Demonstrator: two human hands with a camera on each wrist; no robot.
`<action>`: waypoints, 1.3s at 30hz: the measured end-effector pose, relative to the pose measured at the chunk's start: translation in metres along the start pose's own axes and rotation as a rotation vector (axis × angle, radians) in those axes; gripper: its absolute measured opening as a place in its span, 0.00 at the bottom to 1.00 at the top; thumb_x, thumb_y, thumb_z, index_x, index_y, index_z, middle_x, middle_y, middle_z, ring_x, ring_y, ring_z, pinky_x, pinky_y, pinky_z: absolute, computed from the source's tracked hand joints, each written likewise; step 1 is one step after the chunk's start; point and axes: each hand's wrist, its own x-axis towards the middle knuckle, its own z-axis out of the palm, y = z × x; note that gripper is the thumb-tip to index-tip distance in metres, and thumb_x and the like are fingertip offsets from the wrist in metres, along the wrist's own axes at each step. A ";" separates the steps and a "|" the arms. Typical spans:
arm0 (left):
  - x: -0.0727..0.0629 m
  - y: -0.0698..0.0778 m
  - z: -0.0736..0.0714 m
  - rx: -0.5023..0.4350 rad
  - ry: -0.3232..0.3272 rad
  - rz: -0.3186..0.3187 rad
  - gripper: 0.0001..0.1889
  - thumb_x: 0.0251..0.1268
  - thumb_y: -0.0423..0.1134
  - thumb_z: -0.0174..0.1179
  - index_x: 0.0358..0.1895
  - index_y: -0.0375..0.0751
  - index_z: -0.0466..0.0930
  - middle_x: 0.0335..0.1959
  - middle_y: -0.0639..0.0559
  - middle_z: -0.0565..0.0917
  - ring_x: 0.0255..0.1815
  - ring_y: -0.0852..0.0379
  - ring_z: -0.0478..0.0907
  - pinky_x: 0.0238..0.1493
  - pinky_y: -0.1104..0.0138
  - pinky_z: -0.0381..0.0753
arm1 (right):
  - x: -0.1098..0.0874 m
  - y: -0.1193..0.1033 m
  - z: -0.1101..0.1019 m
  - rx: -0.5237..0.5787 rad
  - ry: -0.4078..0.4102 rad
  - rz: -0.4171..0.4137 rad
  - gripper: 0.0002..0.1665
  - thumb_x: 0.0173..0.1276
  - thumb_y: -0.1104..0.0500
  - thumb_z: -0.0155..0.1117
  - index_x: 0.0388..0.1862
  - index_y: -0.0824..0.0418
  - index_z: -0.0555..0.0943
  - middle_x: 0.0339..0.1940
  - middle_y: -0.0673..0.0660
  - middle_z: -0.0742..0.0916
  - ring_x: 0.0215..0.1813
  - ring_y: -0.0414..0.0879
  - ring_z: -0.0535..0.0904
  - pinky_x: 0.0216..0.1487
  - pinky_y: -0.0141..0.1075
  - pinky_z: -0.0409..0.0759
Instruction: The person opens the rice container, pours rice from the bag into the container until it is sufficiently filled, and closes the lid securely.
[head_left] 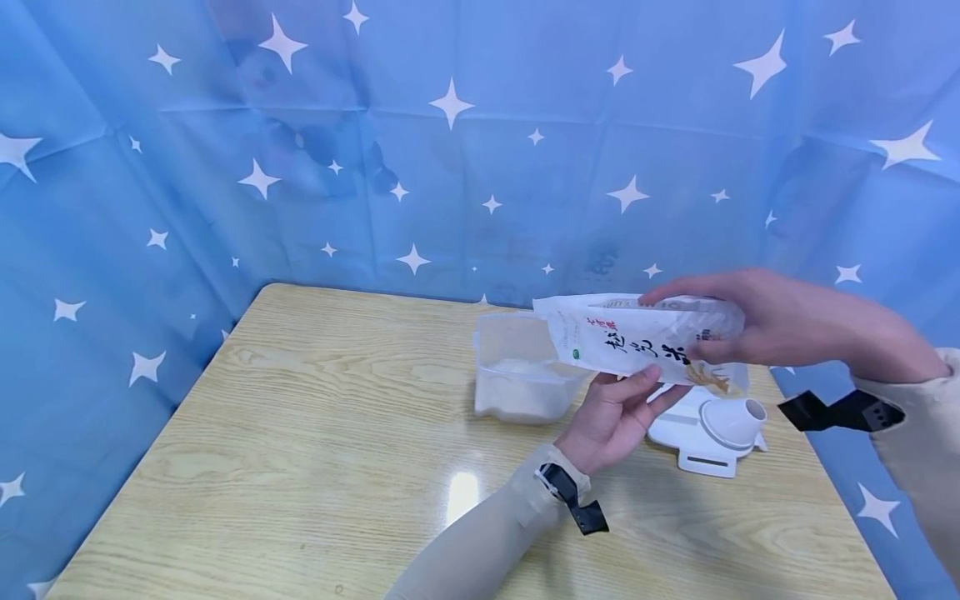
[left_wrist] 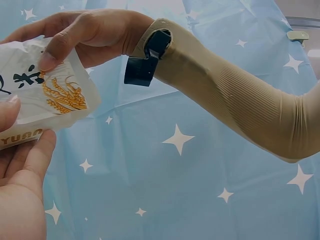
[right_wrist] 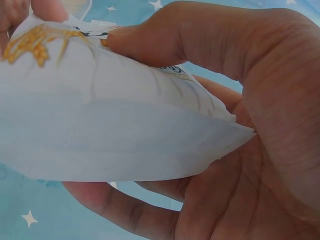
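Currently the white bag (head_left: 585, 337) is up off the table (head_left: 300, 433), on its side with its long edges close to level, and its far-left end is at the right side of the clear tub (head_left: 510, 337); whether the two touch, I cannot tell. My right hand (head_left: 802, 325) has the other end: thumb on the printed face, fingers round the back, a partly spread clasp with the bag filling the gap. My left hand (head_left: 611, 417) pinches the lower edge, thumb in front and fingers beneath. Reason for the two-point hold, as I judge it: the bag looks limp and creased, so one hand steadies the tail while the other props the belly and keeps that end near the tub. The tub stands on the table with pale filling (head_left: 517, 396) in its lower part, likely placed there for easy reach. To its right, partly behind my left hand and the bag, lies a white lid (head_left: 690, 425) with a round spout (head_left: 742, 421), probably set aside to leave the tub's top uncovered. Backdrop: blue curtain (head_left: 450, 208) with white stars.
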 end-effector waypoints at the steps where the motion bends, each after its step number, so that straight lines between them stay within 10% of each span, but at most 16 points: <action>1: 0.000 0.000 0.000 -0.001 -0.001 -0.002 0.26 0.80 0.26 0.44 0.73 0.53 0.71 0.71 0.55 0.76 0.76 0.52 0.70 0.78 0.55 0.71 | 0.000 0.000 0.000 0.001 -0.003 0.001 0.43 0.61 0.55 0.79 0.70 0.27 0.71 0.67 0.48 0.83 0.51 0.36 0.80 0.46 0.32 0.78; 17: 0.001 0.000 0.003 0.008 0.026 0.005 0.25 0.80 0.26 0.44 0.71 0.51 0.72 0.70 0.55 0.77 0.75 0.52 0.71 0.76 0.57 0.73 | 0.001 -0.002 -0.004 0.009 0.001 -0.026 0.41 0.62 0.56 0.78 0.70 0.29 0.73 0.64 0.47 0.85 0.46 0.34 0.79 0.42 0.31 0.76; 30: 0.000 0.002 0.005 -0.005 0.020 0.002 0.25 0.80 0.26 0.44 0.70 0.53 0.74 0.68 0.57 0.78 0.75 0.54 0.72 0.76 0.58 0.73 | 0.000 -0.005 -0.005 0.005 0.017 0.023 0.40 0.62 0.55 0.78 0.69 0.27 0.73 0.70 0.48 0.82 0.67 0.49 0.79 0.59 0.48 0.80; 39: 0.000 0.003 0.004 -0.033 0.005 0.003 0.25 0.80 0.26 0.44 0.69 0.55 0.75 0.67 0.58 0.78 0.72 0.56 0.73 0.77 0.58 0.73 | -0.001 -0.007 -0.006 -0.002 0.033 0.032 0.41 0.61 0.56 0.79 0.68 0.27 0.74 0.67 0.48 0.83 0.55 0.40 0.81 0.47 0.34 0.79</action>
